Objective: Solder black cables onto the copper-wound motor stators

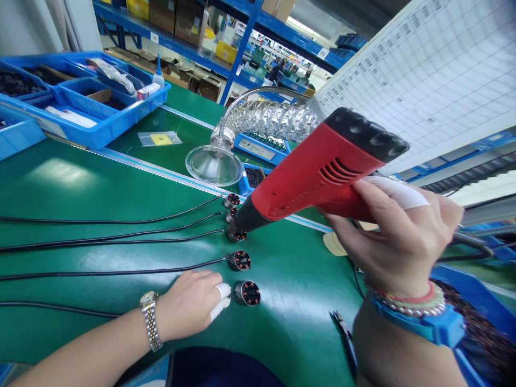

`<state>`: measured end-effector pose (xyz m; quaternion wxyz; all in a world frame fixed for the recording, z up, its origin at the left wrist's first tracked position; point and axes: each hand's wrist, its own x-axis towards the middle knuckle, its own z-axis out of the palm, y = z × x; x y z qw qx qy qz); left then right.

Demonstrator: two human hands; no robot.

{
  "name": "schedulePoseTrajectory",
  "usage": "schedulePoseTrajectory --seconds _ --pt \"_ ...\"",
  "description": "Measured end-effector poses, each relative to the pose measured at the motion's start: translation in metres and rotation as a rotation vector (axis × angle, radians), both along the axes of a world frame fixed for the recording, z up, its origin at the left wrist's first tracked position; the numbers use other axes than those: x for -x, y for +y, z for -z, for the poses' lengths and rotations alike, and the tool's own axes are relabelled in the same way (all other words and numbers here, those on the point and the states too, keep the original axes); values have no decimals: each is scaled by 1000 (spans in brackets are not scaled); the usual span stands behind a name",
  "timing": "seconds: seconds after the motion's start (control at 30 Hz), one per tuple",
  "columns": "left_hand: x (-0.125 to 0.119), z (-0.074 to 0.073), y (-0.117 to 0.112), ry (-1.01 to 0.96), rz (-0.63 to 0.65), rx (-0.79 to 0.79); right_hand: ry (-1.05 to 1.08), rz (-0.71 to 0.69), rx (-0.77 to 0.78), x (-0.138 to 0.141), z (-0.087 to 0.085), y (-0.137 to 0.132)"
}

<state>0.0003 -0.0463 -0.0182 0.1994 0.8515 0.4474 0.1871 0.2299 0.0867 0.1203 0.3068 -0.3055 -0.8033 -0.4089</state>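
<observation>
My right hand (403,231) is wrapped round the handle of a red heat gun (306,172). The gun's black nozzle (253,213) points down and left at a row of several small round metal parts with copper windings. Its tip overlaps the third part from the back (238,235). White tape covers fingers on both hands. My left hand (193,301) pinches the black cable (72,308) of the nearest wound part (248,293), just left of that part. Another wound part (241,260) sits behind it on the green mat.
Pliers (344,333) lie near my right forearm, by a blue bin (471,277). A fume hood (213,165) on a foil duct stands behind the row. Blue divided trays (97,134) are at left; a paper chart (435,70) hangs at upper right.
</observation>
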Motion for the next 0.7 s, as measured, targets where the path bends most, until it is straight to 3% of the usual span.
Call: schedulePoseTrajectory --seconds 0.43,0.7 --pt "0 1 1 99 -3 -67 39 -28 27 11 2 4" --pt "-1 2 -5 50 78 -144 20 -33 127 2 -10 -18"
